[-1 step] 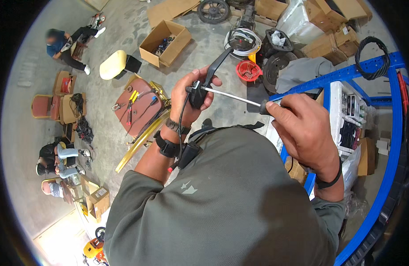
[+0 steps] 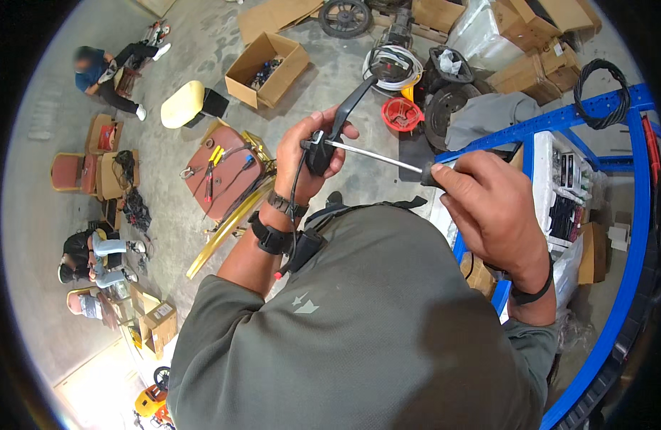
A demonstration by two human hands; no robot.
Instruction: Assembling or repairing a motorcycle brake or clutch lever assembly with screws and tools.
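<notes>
My left hand (image 2: 296,154) is closed around a black brake lever (image 2: 355,104), whose long curved arm points up and away from the palm. From its clamp end a thin black cable (image 2: 295,197) runs down along my wrist to a black cylindrical piece (image 2: 307,247) with a red tip. My right hand (image 2: 488,208) grips a screwdriver (image 2: 377,156) by its dark handle, mostly covered by the fingers. The screwdriver's steel shaft reaches left, and its tip meets the lever's clamp end; the exact contact spot is too small to make out.
A brown chair seat (image 2: 227,175) holds pliers and cables. Beyond are an open cardboard box (image 2: 267,69), a red plastic basin (image 2: 402,114) and coiled white hose. A blue metal rack (image 2: 635,186) stands close on my right. Two people sit at the far left.
</notes>
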